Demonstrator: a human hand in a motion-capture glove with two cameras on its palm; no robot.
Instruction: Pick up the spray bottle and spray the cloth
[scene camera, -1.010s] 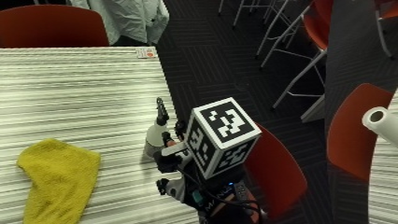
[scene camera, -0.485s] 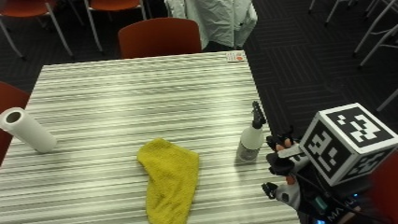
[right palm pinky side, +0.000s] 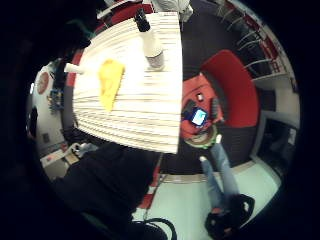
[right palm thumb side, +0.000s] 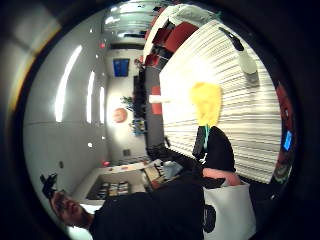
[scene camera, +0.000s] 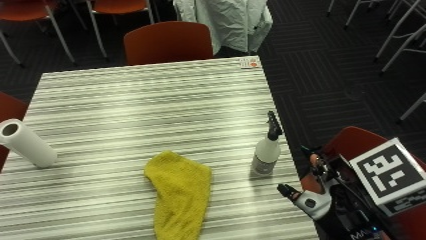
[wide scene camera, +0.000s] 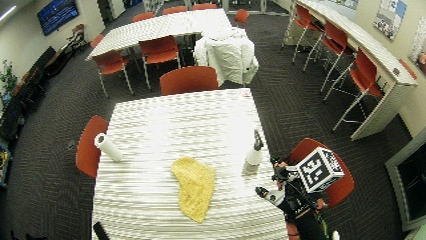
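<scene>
A white spray bottle (scene camera: 265, 151) with a black trigger head stands upright near the right edge of the striped table (scene camera: 133, 100). Left of it a yellow cloth (scene camera: 180, 192) lies crumpled flat. My gloved right hand (scene camera: 311, 192) hovers off the table's right edge, just right of and nearer than the bottle, fingers spread and holding nothing. The little finger side palm view shows the bottle (right palm pinky side: 151, 44) and the cloth (right palm pinky side: 110, 81) from a distance. The thumb side palm view also has the bottle (right palm thumb side: 245, 59) and the cloth (right palm thumb side: 206, 102). In the wide outside view the hand (wide scene camera: 283, 189) sits beside the bottle (wide scene camera: 253, 156).
A paper towel roll (scene camera: 26, 143) stands at the table's left edge. A red chair (scene camera: 168, 44) stands at the far side with a grey jacket (scene camera: 226, 22) behind it. Another red chair (scene camera: 363, 142) is under my hand. A small card (scene camera: 249, 62) lies at the far right corner.
The outside camera has shifted, so the whole picture moved. The bottle and cloth stay where they were. My hand remains by the table edge right of the bottle.
</scene>
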